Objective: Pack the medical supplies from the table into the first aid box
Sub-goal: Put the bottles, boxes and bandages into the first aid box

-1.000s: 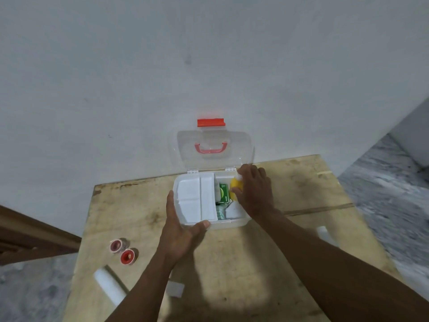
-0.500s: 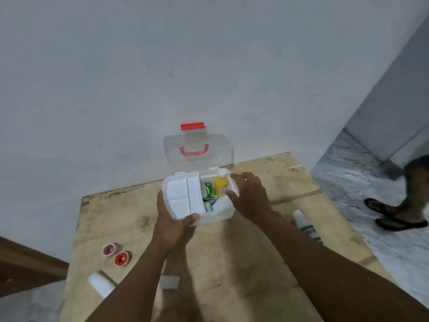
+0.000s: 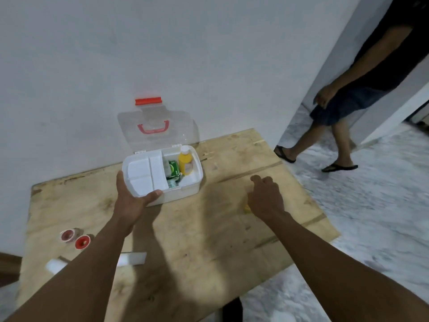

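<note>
Right hand withdrawn; box holds yellow bottle, green packet.

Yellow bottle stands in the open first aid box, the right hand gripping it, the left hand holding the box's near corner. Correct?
Not quite. In the head view the right hand is clear of the yellow bottle, over the table right of the first aid box. The bottle does stand in the box, left hand holding its near corner.

The room was dim, lit softly and coolly from overhead. Broad, fuzzy shadows lay across the counter, with a paler patch near its front edge. The floor on the right was smeared with blur, and straight lines bowed toward the corners.
</note>
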Demonstrator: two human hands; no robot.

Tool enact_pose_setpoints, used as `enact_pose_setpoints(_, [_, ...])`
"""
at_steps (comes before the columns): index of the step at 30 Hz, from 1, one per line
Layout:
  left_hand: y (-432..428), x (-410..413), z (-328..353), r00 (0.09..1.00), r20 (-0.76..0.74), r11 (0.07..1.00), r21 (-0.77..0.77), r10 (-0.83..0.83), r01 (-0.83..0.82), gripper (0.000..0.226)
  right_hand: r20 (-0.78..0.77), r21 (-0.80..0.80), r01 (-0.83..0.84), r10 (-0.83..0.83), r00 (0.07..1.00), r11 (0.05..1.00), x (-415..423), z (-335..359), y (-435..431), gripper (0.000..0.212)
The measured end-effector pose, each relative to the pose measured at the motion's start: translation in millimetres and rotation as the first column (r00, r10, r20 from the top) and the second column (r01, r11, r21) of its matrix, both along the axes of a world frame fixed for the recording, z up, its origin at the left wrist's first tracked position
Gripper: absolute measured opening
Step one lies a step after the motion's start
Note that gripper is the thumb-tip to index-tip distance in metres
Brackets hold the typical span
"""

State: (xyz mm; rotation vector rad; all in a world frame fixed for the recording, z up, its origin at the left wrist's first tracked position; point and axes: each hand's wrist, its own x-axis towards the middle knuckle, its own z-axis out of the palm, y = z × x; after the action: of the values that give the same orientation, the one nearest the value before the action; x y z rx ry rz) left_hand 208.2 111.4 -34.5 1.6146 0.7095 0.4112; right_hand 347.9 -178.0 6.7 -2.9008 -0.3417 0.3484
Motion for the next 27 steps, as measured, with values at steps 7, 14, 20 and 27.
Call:
enact_pose_setpoints(7, [2.2,3.2,-1.3,0.999,-0.037,1.0,0.008,0.01,-0.009,0.098,-0.144,-0.167,0.055,-0.079,0.986,0.984,27.0,-21.0,-10.8,0.051])
enact_pose_setpoints(14, [1.3,3.8,3.2,0.998,-0.062,1.0,-0.016,0.014,-0.015,0.101,-0.169,-0.093,0.019,-0.035,0.985,0.995,51.6,-29.0,-31.7,0.048])
enact_pose_setpoints(20, [0.2,2.5,5.2,0.998,-0.061,1.0,0.0,-0.004,0.004,0.105,-0.162,-0.018,0.02,-0.022,0.986,1.0,58.9,-9.6,-40.5,0.062])
enact_pose_setpoints(27, [3.9,2.8,1.3,0.999,-0.037,0.999,-0.043,0.011,-0.012,0.106,0.091,0.329,-0.053,0.024,0.996,0.943,55.2,49.8,2.0,0.034])
